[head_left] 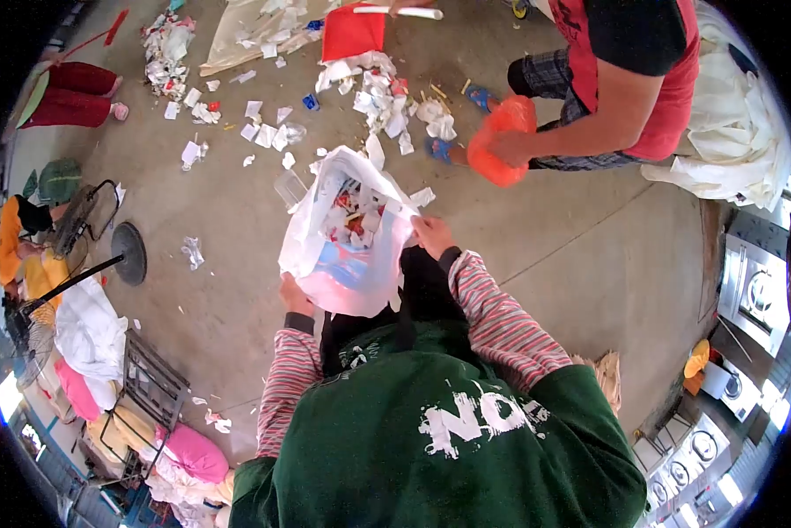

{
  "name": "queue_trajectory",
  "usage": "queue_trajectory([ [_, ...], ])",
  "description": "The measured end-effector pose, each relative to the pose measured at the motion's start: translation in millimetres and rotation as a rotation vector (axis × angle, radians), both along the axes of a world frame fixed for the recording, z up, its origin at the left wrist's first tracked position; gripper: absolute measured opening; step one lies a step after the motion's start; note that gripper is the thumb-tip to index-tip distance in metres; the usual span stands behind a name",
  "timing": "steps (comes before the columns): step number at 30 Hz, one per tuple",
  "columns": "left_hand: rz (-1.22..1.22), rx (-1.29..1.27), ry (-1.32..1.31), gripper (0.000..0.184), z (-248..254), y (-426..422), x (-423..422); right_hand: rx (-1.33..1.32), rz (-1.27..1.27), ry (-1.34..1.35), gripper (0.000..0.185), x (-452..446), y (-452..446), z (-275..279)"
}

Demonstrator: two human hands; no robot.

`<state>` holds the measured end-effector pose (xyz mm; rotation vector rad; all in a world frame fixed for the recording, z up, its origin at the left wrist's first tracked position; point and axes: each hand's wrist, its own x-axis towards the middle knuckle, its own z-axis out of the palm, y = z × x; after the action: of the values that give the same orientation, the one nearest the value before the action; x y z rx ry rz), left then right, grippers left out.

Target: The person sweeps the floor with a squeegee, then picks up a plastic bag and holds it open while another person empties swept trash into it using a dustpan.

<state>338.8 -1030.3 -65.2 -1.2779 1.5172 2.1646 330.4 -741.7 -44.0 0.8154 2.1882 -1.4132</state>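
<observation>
A white plastic bag point(369, 289) hangs open in front of my body, with scraps of paper and other litter point(356, 220) inside. My left hand point(297, 296) is closed on the bag's near left edge. On the opposite side, my right hand point(432, 236) grips the rim with its fingers curled over the plastic. Just beyond the bag, a clear plastic container point(290, 188) lies on the floor, partly covered by the bag's edge.
A person point(624, 106) at the right holds an orange-red bag point(503, 141); a hand is on the white handle of a red dustpan point(353, 37). Litter piles point(382, 99) lie ahead. A standing fan point(129, 253) and a laundry-loaded metal cart point(153, 378) stand left; washing machines point(756, 290) line the right.
</observation>
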Motion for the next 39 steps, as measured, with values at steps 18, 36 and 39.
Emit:
queue_trajectory([
  [18,-0.391,0.079,0.033,0.016,21.2,-4.8,-25.4,0.166,0.514,-0.155,0.055,15.6,-29.5,6.2],
  [36,-0.200,-0.177,-0.069,0.025,30.5,2.5,-25.7,-0.063,0.229,0.158,0.040,52.1,-11.3,8.1],
  [39,-0.131,-0.142,0.004,0.026,2.0,-16.4,-12.8,0.134,0.367,0.135,0.042,60.7,-18.2,8.3],
])
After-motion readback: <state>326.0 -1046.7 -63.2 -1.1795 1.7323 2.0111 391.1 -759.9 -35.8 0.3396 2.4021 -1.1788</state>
